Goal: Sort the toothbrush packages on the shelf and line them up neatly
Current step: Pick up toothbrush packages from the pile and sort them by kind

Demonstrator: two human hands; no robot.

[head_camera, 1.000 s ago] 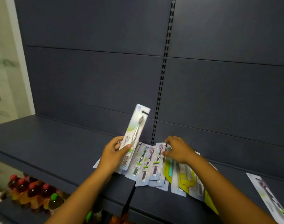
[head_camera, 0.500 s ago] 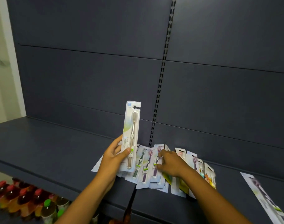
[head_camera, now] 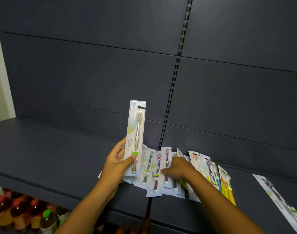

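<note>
My left hand [head_camera: 116,164] grips a white toothbrush package [head_camera: 136,130] with a beige brush, held upright above the dark shelf [head_camera: 51,154]. Under and beside it several packages [head_camera: 155,173] lie fanned out on the shelf, with green, purple and pink brushes. My right hand [head_camera: 178,168] rests on this fan, fingers spread over the middle packages and pointing left. To its right lie more packages [head_camera: 210,168], some yellow and orange. A single package [head_camera: 279,198] lies apart at the far right.
The shelf's back panel [head_camera: 93,73] is dark and bare, with a slotted upright [head_camera: 173,78] in the middle. Below the shelf's front edge at the lower left stand several drink bottles [head_camera: 17,211]. A pale wall [head_camera: 0,92] borders the left.
My left hand has turned the held package more upright. My right hand has slid left and nearer across the fan, uncovering the packages to its right.
</note>
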